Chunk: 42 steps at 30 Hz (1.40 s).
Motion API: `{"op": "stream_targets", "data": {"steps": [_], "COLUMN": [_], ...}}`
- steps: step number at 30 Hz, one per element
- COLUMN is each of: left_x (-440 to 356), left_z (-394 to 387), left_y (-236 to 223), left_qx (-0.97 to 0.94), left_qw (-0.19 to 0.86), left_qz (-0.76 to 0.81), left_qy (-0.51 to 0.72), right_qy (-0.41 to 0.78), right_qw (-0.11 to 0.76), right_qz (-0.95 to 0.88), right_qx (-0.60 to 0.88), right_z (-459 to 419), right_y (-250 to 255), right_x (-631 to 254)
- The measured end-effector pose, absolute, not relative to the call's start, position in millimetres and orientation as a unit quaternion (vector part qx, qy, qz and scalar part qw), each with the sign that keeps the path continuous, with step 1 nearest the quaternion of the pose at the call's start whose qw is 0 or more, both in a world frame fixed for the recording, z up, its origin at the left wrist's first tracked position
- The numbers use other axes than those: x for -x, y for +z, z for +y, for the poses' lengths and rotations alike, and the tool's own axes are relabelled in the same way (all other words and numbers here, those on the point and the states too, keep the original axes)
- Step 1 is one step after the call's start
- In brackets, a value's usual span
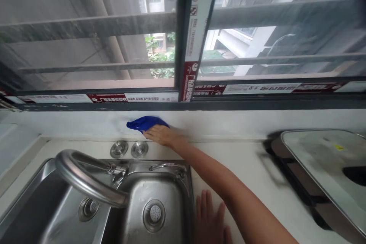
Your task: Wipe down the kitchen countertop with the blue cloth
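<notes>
My right hand (158, 134) reaches across to the white ledge (228, 124) below the window and presses a bunched blue cloth (147, 122) against it. Its fingers lie over the cloth's near side, so part of the grip is hidden. Lower down, my left hand (210, 219) rests palm down on the white countertop (246, 183), just right of the sink. Its fingers are stretched out and nothing is in them. My right forearm passes above and to the right of it.
A double steel sink (183, 194) with a curved faucet (85, 179) fills the lower left. Two round metal drain strainers (119, 148) sit behind it. On the right stands a wide glass-lidded electric pan (320, 160). The window frame (185, 65) rises behind the ledge.
</notes>
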<state>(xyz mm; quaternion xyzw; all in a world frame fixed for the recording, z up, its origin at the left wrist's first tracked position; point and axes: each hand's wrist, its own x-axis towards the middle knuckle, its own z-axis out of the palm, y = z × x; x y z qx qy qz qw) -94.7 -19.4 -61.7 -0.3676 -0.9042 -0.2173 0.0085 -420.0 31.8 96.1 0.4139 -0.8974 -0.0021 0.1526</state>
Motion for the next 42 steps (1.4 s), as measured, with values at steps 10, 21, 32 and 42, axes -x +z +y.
{"op": "stream_targets", "data": {"steps": [10,21,32,42], "left_x": [107,110,113,124], "left_z": [-23,-19,-18,-21], "left_y": [-24,-18,-19,-25], "left_qx": [0.383,0.389,0.389,0.413], "left_qw": [-0.002,0.045,0.053,0.061], "left_qz": [-0.892,-0.888,-0.888,-0.874], "left_qy": [-0.239,-0.240,-0.240,-0.250], "right_qy": [0.076,0.159,0.122,0.114], "right_qw": [0.103,0.166,0.122,0.109], "right_qz": [-0.955,-0.973,-0.975,-0.972], "right_qx": [-0.267,0.022,0.140,0.174], "right_z": [176,234,217,89], "right_y": [12,-23,0,-9], "right_x": [345,227,90,-89]}}
